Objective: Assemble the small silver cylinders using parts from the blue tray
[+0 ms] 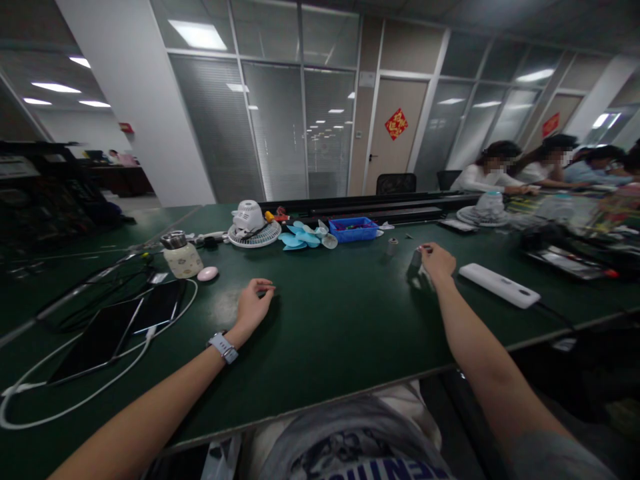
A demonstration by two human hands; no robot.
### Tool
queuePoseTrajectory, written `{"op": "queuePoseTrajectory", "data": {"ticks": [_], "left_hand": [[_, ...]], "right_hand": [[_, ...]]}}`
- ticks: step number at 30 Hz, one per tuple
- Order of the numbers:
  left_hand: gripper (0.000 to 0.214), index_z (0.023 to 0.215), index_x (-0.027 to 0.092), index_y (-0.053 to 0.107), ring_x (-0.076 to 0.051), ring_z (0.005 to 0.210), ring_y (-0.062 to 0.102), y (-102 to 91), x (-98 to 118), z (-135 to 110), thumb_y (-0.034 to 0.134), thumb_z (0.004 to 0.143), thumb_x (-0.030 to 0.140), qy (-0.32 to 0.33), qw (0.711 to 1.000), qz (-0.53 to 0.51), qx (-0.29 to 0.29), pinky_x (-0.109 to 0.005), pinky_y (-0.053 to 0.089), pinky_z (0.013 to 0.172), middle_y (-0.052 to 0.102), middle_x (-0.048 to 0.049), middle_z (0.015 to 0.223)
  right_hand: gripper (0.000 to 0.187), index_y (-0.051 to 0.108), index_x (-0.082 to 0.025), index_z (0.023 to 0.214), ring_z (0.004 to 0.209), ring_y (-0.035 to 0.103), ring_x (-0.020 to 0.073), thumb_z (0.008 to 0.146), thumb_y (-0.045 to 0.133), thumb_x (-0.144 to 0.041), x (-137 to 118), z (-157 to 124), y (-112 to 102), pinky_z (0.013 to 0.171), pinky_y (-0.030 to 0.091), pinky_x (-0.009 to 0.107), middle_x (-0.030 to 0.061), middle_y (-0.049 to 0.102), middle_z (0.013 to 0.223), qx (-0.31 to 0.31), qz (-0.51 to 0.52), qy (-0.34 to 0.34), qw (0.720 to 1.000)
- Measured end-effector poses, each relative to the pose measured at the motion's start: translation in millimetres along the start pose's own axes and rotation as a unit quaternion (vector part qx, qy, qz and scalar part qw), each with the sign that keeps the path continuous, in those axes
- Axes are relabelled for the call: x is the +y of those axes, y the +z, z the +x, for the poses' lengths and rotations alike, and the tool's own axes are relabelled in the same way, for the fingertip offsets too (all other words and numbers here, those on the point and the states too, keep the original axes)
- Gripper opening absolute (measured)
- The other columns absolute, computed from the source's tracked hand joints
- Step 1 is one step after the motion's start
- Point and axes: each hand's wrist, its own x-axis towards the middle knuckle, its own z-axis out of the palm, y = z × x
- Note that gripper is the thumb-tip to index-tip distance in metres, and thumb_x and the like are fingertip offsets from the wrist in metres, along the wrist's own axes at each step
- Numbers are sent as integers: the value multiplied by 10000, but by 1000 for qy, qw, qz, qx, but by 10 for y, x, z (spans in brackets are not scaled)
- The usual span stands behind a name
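Observation:
My left hand rests on the green table, its fingers loosely bent and apart with nothing visible between them. A pale watch strap circles that wrist. Over on the right, my right hand has its thumb and fingertips pinched together at the top of a small grey cylinder. The cylinder is upright at or just above the tabletop; which of the two I cannot tell. To its left stands a second small metal cylinder, apart from both hands. A tiny thin piece lies behind them.
Behind the hands are a white fan body, light-blue fan blades and a blue bin of small parts. A white power strip lies right. Left are a flask, tablet and cables. Several people sit far right.

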Motion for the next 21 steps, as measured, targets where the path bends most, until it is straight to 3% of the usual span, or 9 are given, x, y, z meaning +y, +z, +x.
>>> {"op": "queuePoseTrajectory", "data": {"ticks": [6, 9, 14, 18, 21], "left_hand": [[204, 952, 211, 573, -241, 961, 696, 1, -7, 1, 587, 766, 295, -3, 1000, -4, -4, -378, 505, 861, 752, -81, 965], [199, 946, 212, 566, -238, 942, 701, 4, -8, -3, 585, 771, 305, -3, 1000, -9, -6, -373, 511, 844, 753, -80, 956], [196, 931, 207, 554, -244, 957, 699, 16, -17, 1, 582, 776, 324, -5, 1000, -20, -3, -372, 513, 836, 750, -90, 952], [183, 938, 205, 547, -237, 973, 695, 18, -32, 10, 562, 786, 306, -8, 1000, -29, 1, -366, 512, 835, 749, -93, 963], [175, 948, 201, 543, -230, 942, 702, 12, -27, 4, 538, 797, 291, -12, 999, -32, 4, -356, 514, 813, 752, -93, 941]], "right_hand": [[313, 692, -242, 1093, 932, 633, 262, 906, 488, -388, 15, 31, 16, 751, 442, 347, 110, 708, 1007, -16, 12, 40, 999], [331, 707, -236, 1080, 973, 616, 286, 895, 491, -406, 29, 20, 19, 802, 434, 391, 123, 697, 1031, -17, 5, 38, 999], [450, 592, -171, 1266, 1181, 482, 311, 915, 434, -405, -139, -84, 81, 988, 304, 483, 172, 552, 1306, 139, -22, -75, 987], [450, 515, -156, 1323, 1193, 455, 293, 919, 432, -335, -487, -122, 260, 993, 303, 428, 166, 527, 1332, 79, -39, -231, 969], [490, 452, -117, 1360, 1152, 485, 302, 895, 474, -272, -716, -104, 408, 950, 346, 412, 211, 504, 1328, 32, -60, -227, 972]]}}
